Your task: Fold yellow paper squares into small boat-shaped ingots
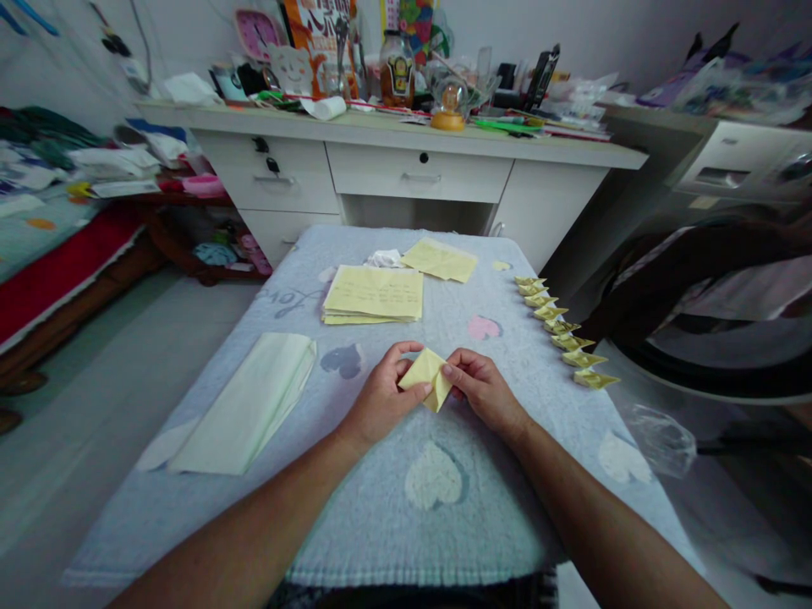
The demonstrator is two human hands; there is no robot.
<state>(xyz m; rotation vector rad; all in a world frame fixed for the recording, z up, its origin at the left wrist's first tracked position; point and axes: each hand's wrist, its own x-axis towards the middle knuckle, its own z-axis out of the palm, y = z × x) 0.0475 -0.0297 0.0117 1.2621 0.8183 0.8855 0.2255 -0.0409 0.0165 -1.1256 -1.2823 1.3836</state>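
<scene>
Between my two hands is a small piece of folded yellow paper (426, 370), diamond-shaped with creases across it. My left hand (388, 391) pinches its left corner, thumb on top and fingers behind. On the other side, my right hand (483, 387) grips the right edge between thumb and fingers. Beyond them lies a stack of yellow paper sheets (374, 293) with faint writing on the top one. Several folded yellow paper boats (574, 342) stand in a row along the table's right edge.
A heart-patterned cloth (381, 524) covers the table. Left of my hands lies a folded pale green sheet (254, 406). Another yellow sheet (441, 258) and a crumpled white tissue (384, 258) are at the back. Behind stands a white cluttered desk (419, 173); a washing machine (729, 169) is at right.
</scene>
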